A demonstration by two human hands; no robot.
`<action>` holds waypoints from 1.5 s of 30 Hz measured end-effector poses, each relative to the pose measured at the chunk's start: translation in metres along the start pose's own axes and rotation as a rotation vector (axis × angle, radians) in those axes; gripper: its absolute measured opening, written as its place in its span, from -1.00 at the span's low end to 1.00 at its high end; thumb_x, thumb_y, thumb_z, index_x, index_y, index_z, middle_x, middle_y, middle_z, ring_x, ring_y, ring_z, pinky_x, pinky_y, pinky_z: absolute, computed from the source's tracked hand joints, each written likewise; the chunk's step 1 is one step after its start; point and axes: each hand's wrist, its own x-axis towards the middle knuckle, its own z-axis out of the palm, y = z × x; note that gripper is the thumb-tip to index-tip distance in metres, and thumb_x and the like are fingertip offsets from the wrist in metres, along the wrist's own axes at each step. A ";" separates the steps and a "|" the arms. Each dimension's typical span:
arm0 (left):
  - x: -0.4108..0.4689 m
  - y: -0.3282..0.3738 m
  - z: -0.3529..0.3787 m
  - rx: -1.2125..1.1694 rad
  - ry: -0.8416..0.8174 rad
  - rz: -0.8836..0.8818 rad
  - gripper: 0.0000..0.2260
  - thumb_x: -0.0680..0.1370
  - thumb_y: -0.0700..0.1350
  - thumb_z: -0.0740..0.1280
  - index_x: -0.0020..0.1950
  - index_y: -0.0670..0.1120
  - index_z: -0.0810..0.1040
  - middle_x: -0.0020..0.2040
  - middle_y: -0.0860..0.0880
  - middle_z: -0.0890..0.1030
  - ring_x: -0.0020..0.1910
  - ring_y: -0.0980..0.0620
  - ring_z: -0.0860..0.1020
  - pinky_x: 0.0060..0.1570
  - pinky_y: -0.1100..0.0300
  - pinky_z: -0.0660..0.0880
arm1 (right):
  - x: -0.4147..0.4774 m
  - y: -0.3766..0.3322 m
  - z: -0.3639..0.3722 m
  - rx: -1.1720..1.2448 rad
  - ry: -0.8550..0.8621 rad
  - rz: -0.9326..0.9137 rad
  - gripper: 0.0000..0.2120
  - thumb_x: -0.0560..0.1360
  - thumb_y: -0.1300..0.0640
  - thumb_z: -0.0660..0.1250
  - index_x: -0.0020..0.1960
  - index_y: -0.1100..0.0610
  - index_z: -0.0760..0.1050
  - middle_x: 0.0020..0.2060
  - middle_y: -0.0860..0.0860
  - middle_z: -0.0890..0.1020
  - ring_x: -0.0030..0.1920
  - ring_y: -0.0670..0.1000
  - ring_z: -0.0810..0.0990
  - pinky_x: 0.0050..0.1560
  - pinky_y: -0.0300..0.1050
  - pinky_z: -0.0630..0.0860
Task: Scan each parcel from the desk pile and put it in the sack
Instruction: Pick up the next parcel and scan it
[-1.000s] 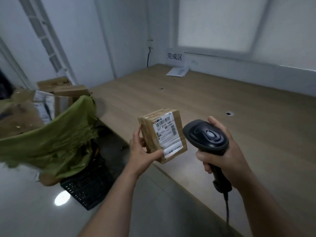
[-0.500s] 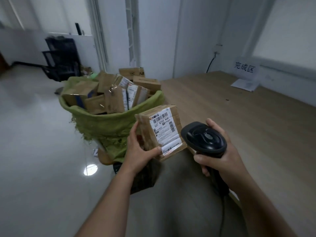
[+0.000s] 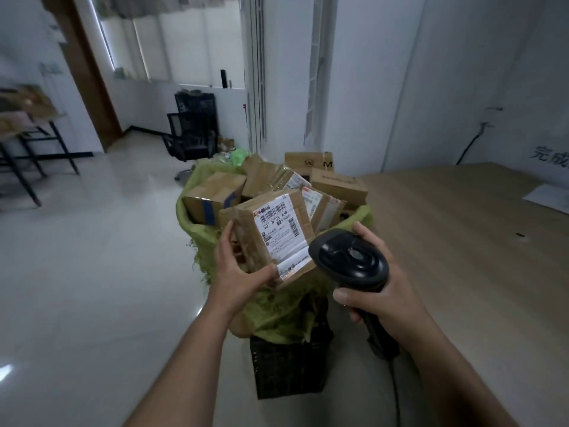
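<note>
My left hand (image 3: 238, 272) grips a small brown cardboard parcel (image 3: 275, 234) by its lower left corner, white barcode label facing me. The parcel hangs just above the near rim of the green sack (image 3: 277, 306), which is full of several taped cardboard parcels (image 3: 215, 192). My right hand (image 3: 380, 291) holds a black handheld barcode scanner (image 3: 349, 260) by its handle, its head just right of the parcel's lower corner. The scanner's cable drops down out of view.
The sack sits on a black crate (image 3: 289, 368) on the glossy white floor. The wooden desk (image 3: 462, 241) stretches to the right, with a white sheet (image 3: 548, 195) near the wall. A black chair (image 3: 191, 135) stands behind the sack, a metal rack (image 3: 27, 140) at far left.
The view has swung left from the desk to the sack. Parcel and scanner have moved with it and now hang over the sack's near rim; both grips are unchanged.
</note>
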 end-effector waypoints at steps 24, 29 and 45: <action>0.345 0.004 -0.067 0.451 0.124 0.192 0.00 0.33 0.07 0.55 0.54 0.27 -0.09 0.42 -0.14 0.17 0.40 -0.20 0.27 0.31 -0.15 0.37 | 0.238 0.014 0.007 -0.136 0.168 -0.040 0.02 0.02 -0.02 0.62 0.39 -0.33 0.26 0.24 -0.10 0.53 0.01 0.08 0.66 -0.05 0.01 0.65; 0.421 0.002 -0.093 0.560 0.152 0.233 0.00 0.35 0.08 0.53 0.57 0.21 -0.08 0.37 -0.21 0.19 0.33 -0.24 0.30 0.28 -0.13 0.37 | 0.268 0.015 0.024 -0.178 0.241 -0.057 0.02 0.07 0.15 0.61 0.41 -0.27 0.25 0.16 -0.17 0.57 -0.01 0.13 0.65 -0.14 0.14 0.64; 0.511 -0.071 -0.037 0.737 -0.443 0.268 -0.04 0.40 -0.03 0.52 0.58 0.16 -0.07 0.49 -0.15 0.05 0.46 -0.24 0.12 0.44 -0.11 0.20 | 0.309 0.029 0.050 -0.329 0.451 -0.060 0.02 0.01 -0.05 0.65 0.38 -0.35 0.29 0.18 -0.23 0.55 0.05 -0.05 0.63 -0.15 -0.27 0.57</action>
